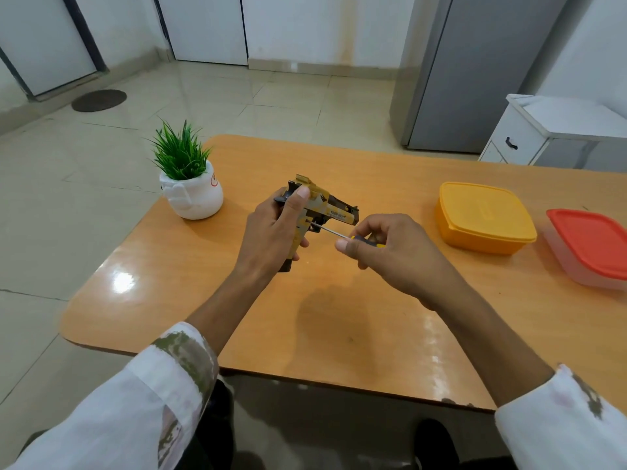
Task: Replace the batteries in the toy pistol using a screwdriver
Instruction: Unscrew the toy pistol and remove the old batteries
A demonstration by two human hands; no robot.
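Note:
A yellow and black toy pistol (pixel 327 206) is held above the orange table (pixel 339 320), barrel pointing right. My left hand (pixel 271 232) grips its handle, thumb lying along the rear of the slide. My right hand (pixel 390 252) holds a small screwdriver (pixel 330 231) by its yellow and black handle. The thin metal shaft points left, and its tip touches the pistol's grip just below the slide. Most of the screwdriver handle is hidden inside my fingers.
A small green plant in a white pot (pixel 191 195) stands at the table's far left. At the right stand a yellow lidded box (pixel 485 217) and a clear box with a red lid (pixel 590 245). A white cabinet (pixel 529 130) and a grey fridge (pixel 475 69) stand beyond.

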